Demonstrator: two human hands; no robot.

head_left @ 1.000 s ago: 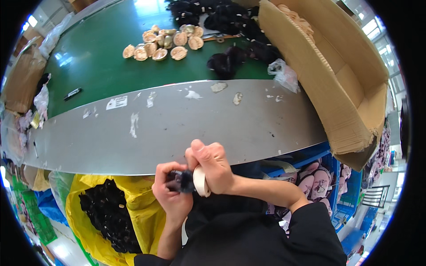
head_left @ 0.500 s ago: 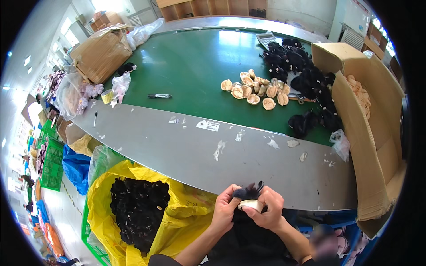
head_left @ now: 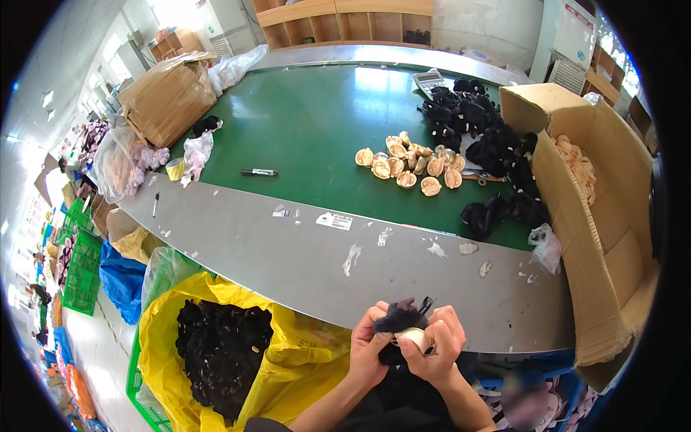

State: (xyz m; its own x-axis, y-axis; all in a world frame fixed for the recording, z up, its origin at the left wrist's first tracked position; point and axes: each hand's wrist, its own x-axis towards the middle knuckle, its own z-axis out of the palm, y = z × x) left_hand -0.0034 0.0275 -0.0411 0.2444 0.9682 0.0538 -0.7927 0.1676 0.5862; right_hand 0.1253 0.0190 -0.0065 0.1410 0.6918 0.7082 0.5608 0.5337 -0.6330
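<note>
My left hand [head_left: 368, 349] pinches a fuzzy black plush piece [head_left: 400, 319] just in front of the table's near edge. A thin black loop stands up from the plush. My right hand [head_left: 440, 347] closes around a cream, round, shell-like piece [head_left: 416, 337], which presses against the underside of the plush. The fingers partly cover both pieces, so how they join cannot be seen. Similar tan round shells [head_left: 430, 186] lie in a loose group on the green table top. Beside them is a heap of black plush pieces [head_left: 489, 129].
A yellow bag [head_left: 302, 360] full of black plush pieces stands at lower left. On the right is an open cardboard box [head_left: 576, 266] holding peach-coloured pieces [head_left: 576, 162]. A marker [head_left: 259, 172], a calculator [head_left: 430, 83] and another carton [head_left: 169, 97] rest on the table.
The view has tilted a little, so the table sits lower. The cream piece has turned in my right fingers, and more of the black plush shows above it. Both hands keep their hold.
</note>
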